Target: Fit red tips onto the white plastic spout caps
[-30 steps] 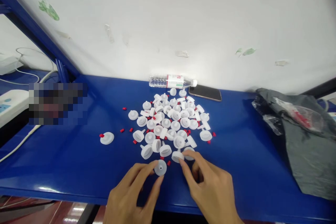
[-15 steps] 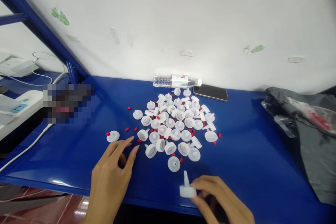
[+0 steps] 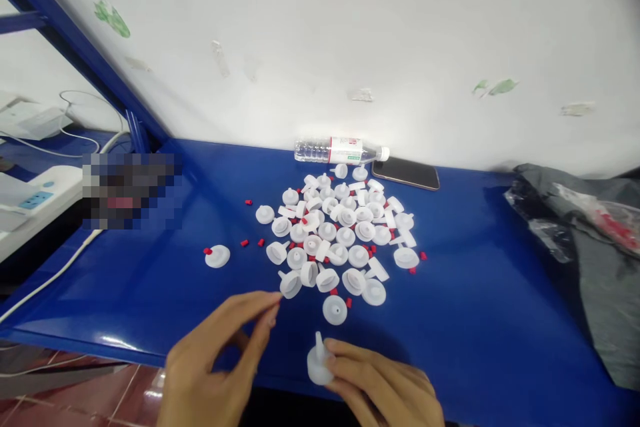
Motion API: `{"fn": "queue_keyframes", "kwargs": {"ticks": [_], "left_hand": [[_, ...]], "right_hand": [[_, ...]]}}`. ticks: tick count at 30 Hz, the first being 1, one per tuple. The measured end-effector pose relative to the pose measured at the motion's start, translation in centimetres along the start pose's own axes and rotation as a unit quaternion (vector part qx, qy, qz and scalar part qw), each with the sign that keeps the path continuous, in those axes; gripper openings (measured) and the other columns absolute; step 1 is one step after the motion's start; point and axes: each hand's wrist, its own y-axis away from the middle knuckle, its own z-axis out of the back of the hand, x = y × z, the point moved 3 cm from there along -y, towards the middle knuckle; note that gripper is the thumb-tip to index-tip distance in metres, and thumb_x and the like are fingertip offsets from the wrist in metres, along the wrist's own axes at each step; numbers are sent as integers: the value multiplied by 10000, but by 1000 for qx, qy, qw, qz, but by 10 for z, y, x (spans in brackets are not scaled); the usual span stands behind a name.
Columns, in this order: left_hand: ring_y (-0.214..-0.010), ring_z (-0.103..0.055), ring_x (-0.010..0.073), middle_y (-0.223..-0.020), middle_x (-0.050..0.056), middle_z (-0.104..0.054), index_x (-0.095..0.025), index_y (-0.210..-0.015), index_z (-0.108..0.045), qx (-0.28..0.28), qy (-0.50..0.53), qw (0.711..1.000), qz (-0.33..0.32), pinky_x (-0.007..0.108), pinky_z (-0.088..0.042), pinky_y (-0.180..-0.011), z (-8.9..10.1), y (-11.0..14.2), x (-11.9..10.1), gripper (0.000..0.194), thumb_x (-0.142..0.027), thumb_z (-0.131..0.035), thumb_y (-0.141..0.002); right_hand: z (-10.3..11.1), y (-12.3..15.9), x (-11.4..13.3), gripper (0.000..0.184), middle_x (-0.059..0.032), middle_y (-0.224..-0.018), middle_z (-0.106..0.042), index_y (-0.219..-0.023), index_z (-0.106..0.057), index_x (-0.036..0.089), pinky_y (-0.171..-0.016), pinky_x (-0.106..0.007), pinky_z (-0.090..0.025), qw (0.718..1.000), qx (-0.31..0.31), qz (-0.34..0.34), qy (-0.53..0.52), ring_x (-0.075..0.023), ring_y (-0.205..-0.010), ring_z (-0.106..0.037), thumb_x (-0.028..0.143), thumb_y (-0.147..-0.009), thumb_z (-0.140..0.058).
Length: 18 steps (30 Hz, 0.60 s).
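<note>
Between the thumb and fingers of my right hand (image 3: 380, 383) is a white nozzle cap (image 3: 319, 363), its thin spout pointing up. My left hand (image 3: 220, 353) is closed in a pinch to the left of it, with a trace of a small red tip cap (image 3: 279, 301) at the fingertips, mostly hidden. Beyond both hands spreads a loose heap of white nozzle caps (image 3: 345, 236), lying at various angles. Small red tip caps (image 3: 349, 303) are scattered among them. One nozzle cap (image 3: 218, 256) lies apart on the left, with a red tip cap touching it.
A clear plastic bottle (image 3: 345, 150) lies on its side by the wall, beside a phone (image 3: 406, 173). Grey plastic bags (image 3: 590, 267) cover the right of the blue table (image 3: 465, 320). At left are a power strip (image 3: 45, 193), white cables and a blurred-out patch.
My left hand has closed, picked up a red tip cap and moved toward me and to the right. My right hand has brought its nozzle cap left, nearer the left hand.
</note>
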Motion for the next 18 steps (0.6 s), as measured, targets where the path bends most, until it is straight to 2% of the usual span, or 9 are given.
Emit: {"fn": "queue_keyframes", "kwargs": {"ticks": [3,5,11,18], "left_hand": [[-867,-767,88,-1040,-81,-776,-395,-1105,-773,89,40,995,-32,113,-591,-756,-8,11,-9,214,-269,-634,-1000],[-910,-761,83,-1039,-74,-765,-399,-1135,-768,123,55,990,-30,103,-583,-797,-15,14,-8,256,-233,-617,-1011],[-925,-744,76,-1049,-64,-742,-413,-1234,-730,178,93,978,-50,109,-574,-837,-25,12,-5,364,-159,-607,-1004],[-918,-721,72,-1049,-71,-704,-464,-1269,-702,212,124,969,-25,130,-581,-816,-25,11,-7,414,-158,-581,-1018]], "right_hand": [[-1,-4,-3,131,0,-1130,-822,-1112,-757,210,-843,-146,-623,999,37,38,9,-123,-866,-812,190,-1004,-685],[-1,-5,-3,136,5,-1143,-819,-1117,-758,213,-830,-154,-630,997,52,57,22,-119,-847,-811,193,-1018,-667],[1,-3,-1,192,51,-1116,-821,-1101,-768,249,-778,-180,-636,994,50,67,65,-111,-817,-808,214,-1066,-583],[2,-7,4,288,68,-1104,-822,-1104,-783,290,-697,-198,-625,992,63,75,82,-109,-780,-804,202,-1082,-510]]}}
